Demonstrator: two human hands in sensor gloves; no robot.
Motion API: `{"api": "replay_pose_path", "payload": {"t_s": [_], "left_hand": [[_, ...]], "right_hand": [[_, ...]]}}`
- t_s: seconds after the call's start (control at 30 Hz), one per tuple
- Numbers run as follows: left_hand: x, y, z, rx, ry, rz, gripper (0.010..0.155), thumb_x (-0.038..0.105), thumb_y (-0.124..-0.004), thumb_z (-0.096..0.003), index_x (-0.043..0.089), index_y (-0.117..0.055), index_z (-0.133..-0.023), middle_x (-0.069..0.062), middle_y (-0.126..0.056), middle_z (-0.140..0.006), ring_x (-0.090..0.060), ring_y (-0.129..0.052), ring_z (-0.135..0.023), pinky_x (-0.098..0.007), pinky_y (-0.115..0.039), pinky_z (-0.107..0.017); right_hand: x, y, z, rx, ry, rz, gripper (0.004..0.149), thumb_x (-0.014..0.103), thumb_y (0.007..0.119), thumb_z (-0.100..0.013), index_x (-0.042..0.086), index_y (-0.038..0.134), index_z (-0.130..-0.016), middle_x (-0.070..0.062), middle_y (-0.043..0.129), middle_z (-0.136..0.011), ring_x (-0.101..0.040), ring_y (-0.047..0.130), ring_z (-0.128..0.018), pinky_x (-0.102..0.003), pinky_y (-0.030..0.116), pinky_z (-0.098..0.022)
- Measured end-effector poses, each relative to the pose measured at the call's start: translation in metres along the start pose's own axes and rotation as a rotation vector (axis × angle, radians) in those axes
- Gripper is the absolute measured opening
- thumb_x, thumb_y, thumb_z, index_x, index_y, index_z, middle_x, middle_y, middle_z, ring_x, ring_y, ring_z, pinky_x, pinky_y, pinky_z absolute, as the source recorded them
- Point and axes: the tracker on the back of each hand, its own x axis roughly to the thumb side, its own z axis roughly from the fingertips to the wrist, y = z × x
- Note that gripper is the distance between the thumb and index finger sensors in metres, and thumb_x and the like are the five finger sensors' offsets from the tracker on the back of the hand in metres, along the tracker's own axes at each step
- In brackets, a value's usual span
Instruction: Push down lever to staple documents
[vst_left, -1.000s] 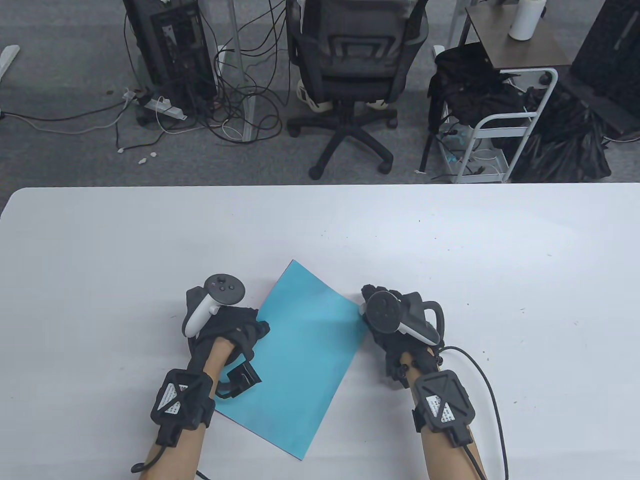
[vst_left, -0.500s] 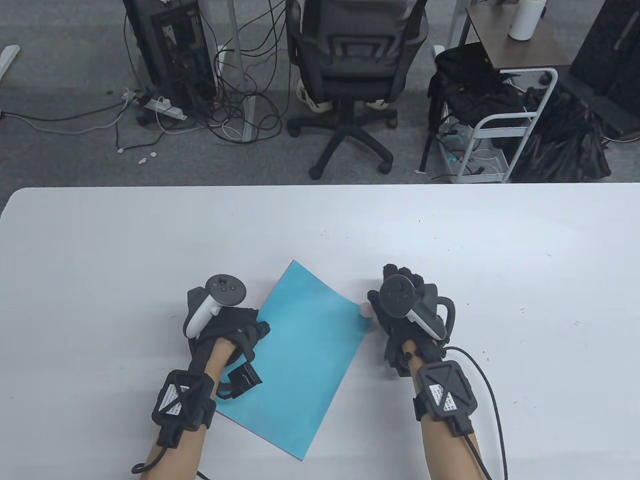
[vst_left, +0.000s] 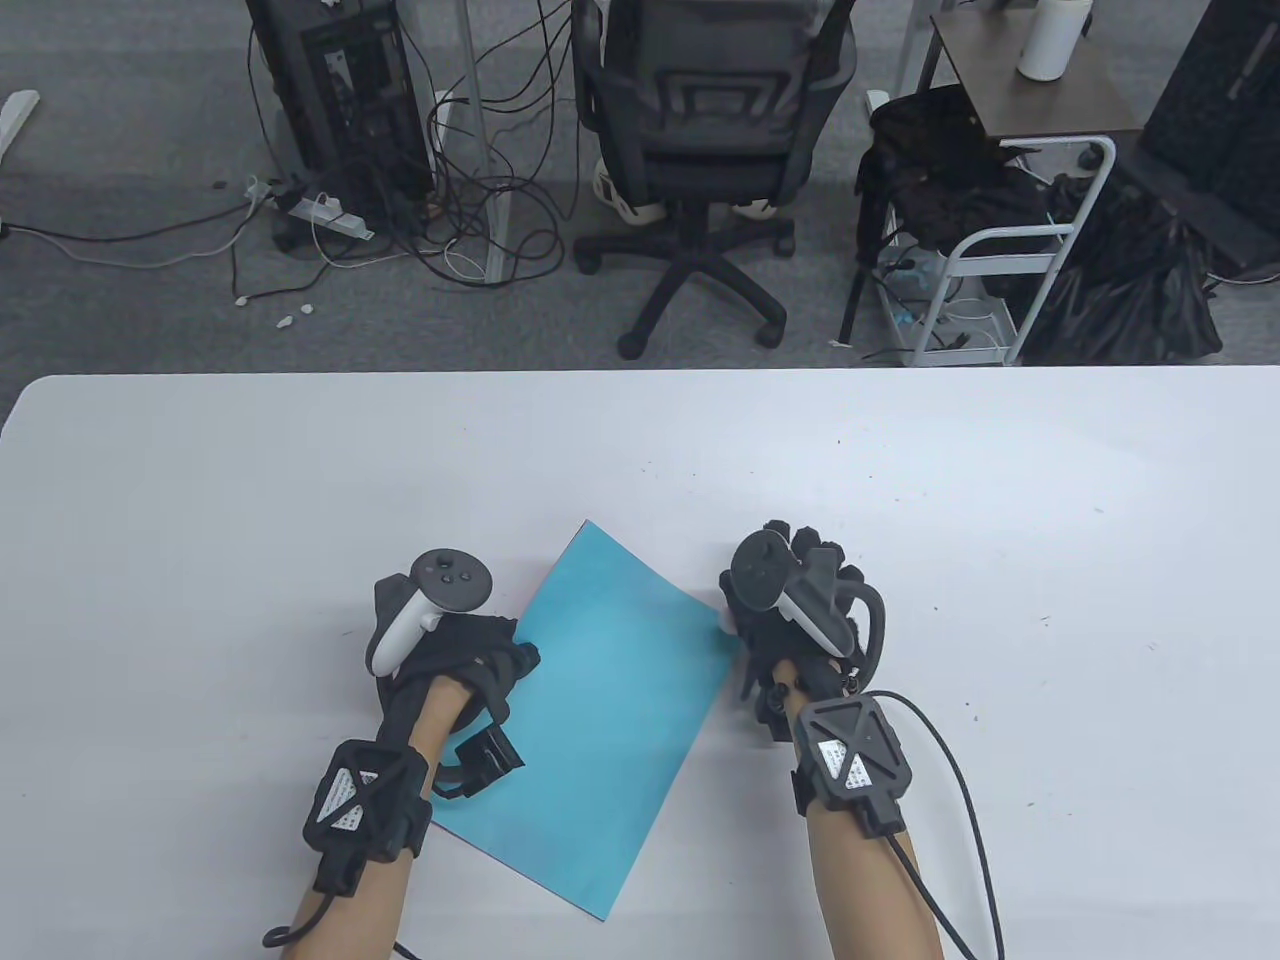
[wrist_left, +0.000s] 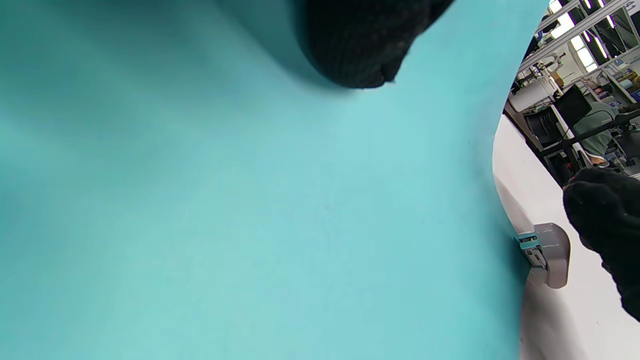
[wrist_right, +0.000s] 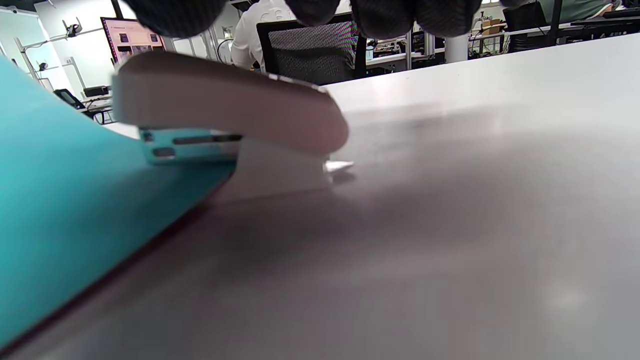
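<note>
A light blue sheet of paper (vst_left: 610, 690) lies slanted on the white table (vst_left: 300, 480). My left hand (vst_left: 470, 655) rests on the sheet's left edge, and one gloved finger (wrist_left: 360, 45) presses on the paper. A small pale stapler (wrist_right: 225, 120) sits over the sheet's right corner, its mouth around the paper's edge. It also shows in the left wrist view (wrist_left: 547, 255). My right hand (vst_left: 790, 600) hangs over the stapler and hides most of it in the table view. Its fingertips (wrist_right: 385, 15) hang just above the stapler's top. Whether they touch it I cannot tell.
The table's far edge (vst_left: 640, 373) runs across the middle of the table view. An office chair (vst_left: 700, 150), a computer tower (vst_left: 340, 90) with cables and a side cart (vst_left: 1010, 230) stand on the floor beyond. A cable (vst_left: 960, 760) trails from my right wrist.
My right hand drew right, baring the stapler's end, then came back left and forward over it. The left hand and the paper stayed still.
</note>
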Motion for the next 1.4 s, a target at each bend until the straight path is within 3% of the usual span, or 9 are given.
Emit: {"api": "replay_pose_path", "payload": {"t_s": [0.6, 1.4], "left_hand": [[0.0, 0.0, 0.0, 0.002, 0.003, -0.006, 0.04, 0.023, -0.076, -0.0581, 0.009, -0.083, -0.095, -0.016, -0.099, -0.083, -0.035, -0.099, -0.069, -0.061, -0.082, -0.054], [0.001, -0.001, -0.001, 0.006, 0.004, -0.012, 0.04, 0.023, -0.076, -0.0579, 0.009, -0.084, -0.095, -0.015, -0.099, -0.083, -0.034, -0.099, -0.069, -0.061, -0.082, -0.053]], "right_hand": [[0.01, 0.007, 0.001, 0.024, 0.004, 0.137, 0.077, 0.047, 0.053, -0.056, -0.004, 0.035, -0.112, -0.04, 0.041, -0.109, -0.066, 0.049, -0.097, -0.077, 0.046, -0.067], [0.018, 0.009, -0.001, 0.12, 0.052, 0.154, 0.075, 0.044, 0.048, -0.057, -0.006, 0.034, -0.112, -0.041, 0.036, -0.11, -0.068, 0.045, -0.097, -0.077, 0.042, -0.068]]}}
